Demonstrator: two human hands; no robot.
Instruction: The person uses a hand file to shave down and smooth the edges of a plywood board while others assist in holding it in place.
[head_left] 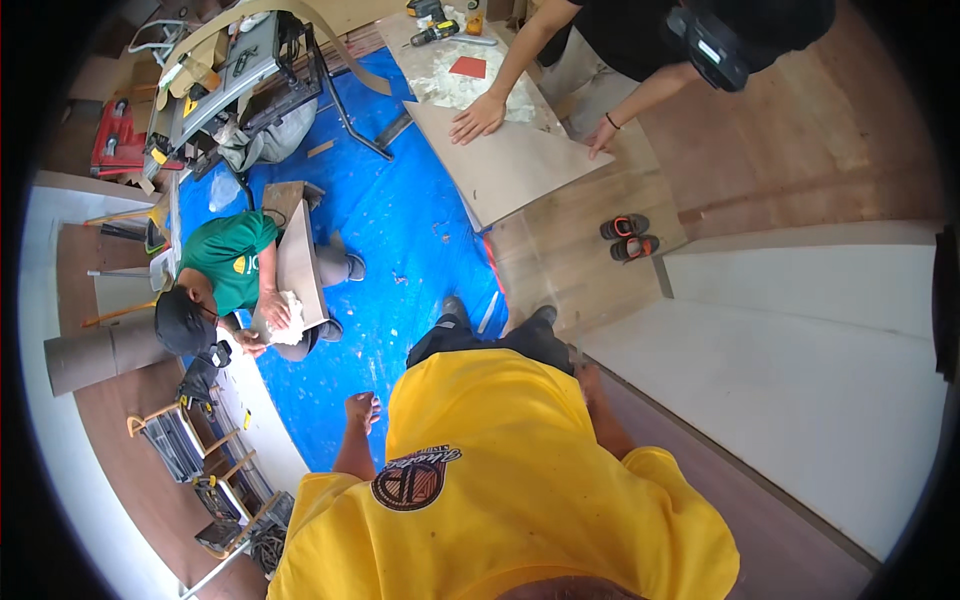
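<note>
My left hand (363, 408) hangs beside my yellow shirt, over the blue tarp (375, 270). Its fingers are curled, and nothing shows in them. My right hand (588, 374) is low at my other side by my dark trousers; its fingers are hidden. Neither hand touches the work around me. Ahead, a co-worker in dark clothing has both hands on a light, angled panel (515, 165) resting over a worktable. To the left, a seated co-worker in a green shirt holds a white wad of cloth (285, 318) against a board (300, 262) on their lap.
A cordless drill (436, 33) and a red sheet (468, 67) lie on the dusty worktable. Dark shoes with orange trim (630, 238) stand on the wooden floor. A table saw (225, 85) stands far left; a folded step ladder (205, 440) lies near left. A white low wall (790, 400) runs along my right.
</note>
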